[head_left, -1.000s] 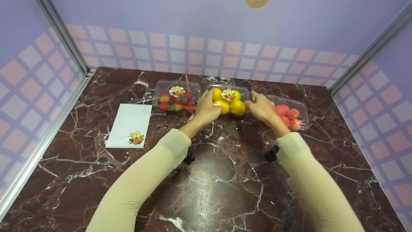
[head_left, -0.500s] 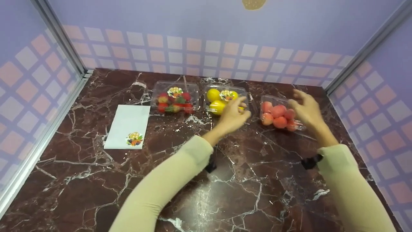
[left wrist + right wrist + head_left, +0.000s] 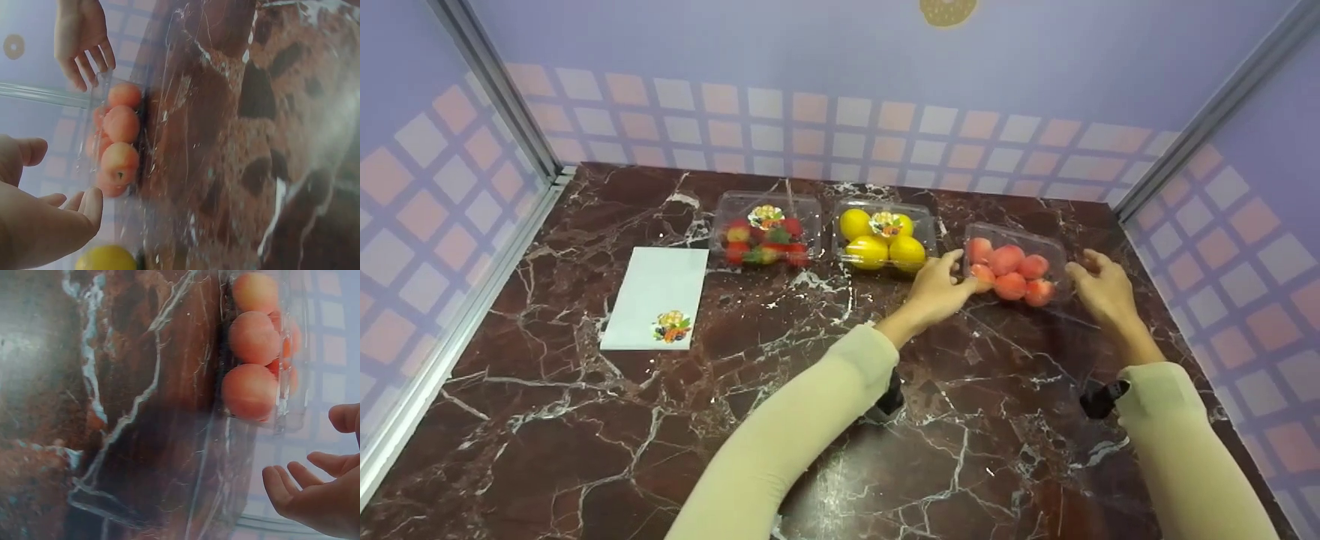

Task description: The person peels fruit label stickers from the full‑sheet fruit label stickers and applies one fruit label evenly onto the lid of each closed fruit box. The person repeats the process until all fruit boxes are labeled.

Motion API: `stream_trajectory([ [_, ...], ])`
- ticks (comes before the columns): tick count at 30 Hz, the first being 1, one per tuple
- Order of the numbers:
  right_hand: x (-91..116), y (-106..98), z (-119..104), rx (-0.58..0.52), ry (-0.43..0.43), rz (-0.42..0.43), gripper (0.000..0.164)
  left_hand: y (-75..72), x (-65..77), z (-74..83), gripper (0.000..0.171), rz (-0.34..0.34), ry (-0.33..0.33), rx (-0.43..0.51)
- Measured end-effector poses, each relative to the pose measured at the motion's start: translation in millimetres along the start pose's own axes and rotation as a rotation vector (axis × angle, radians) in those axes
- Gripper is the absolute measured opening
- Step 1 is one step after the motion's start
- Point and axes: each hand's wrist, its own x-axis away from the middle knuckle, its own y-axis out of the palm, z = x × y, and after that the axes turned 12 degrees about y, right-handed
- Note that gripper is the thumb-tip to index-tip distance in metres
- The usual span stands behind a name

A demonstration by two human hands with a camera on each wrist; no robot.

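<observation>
A clear plastic box of several peaches sits on the marble-patterned table, at the right of the row in the head view. My left hand is at its left side, fingers loosely bent. My right hand is near its right side, with thumb and fingers spread. In the right wrist view, a gap separates my right fingers from the box. The left wrist view has my left fingers close to the peaches; whether they touch the box I cannot tell.
Left of the peaches stand a clear box of lemons and another box of red fruit, each with a round fruit sticker. A white sheet bearing one fruit sticker lies farther left. Patterned walls enclose the back and sides.
Both hands have left the lemon box and moved right to either side of the peach box. The peach box, partly covered by the right hand earlier, is now in plain view.
</observation>
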Motion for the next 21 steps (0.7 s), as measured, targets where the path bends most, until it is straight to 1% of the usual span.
stream_trajectory([
  [3,0,2,4,-0.091,0.051,-0.087,0.069,6.2,-1.4,0.4,0.069,-0.021,0.004,-0.029],
  [5,-1,4,7,-0.160,0.074,-0.145,0.072,10.1,-2.9,0.5,0.066,-0.027,0.010,-0.048],
  [7,-2,5,9,-0.224,0.095,-0.194,0.073,13.6,-4.9,-0.2,0.067,-0.033,0.005,-0.043],
  [8,-3,6,9,-0.238,0.102,-0.211,0.074,14.8,-5.6,-0.3,0.068,-0.034,0.002,-0.027],
  [12,-5,6,12,-0.208,0.117,-0.251,0.073,16.8,-8.1,-1.2,0.077,-0.046,-0.029,0.049],
  [16,-5,6,13,-0.156,0.094,-0.281,0.071,15.9,-7.9,-0.8,0.081,-0.043,-0.055,0.111],
  [18,-3,5,13,-0.136,0.071,-0.285,0.068,15.2,-6.8,-0.3,0.078,-0.034,-0.056,0.138],
  [21,1,2,15,-0.117,0.042,-0.289,0.066,14.3,-4.2,0.1,0.065,-0.018,-0.050,0.162],
])
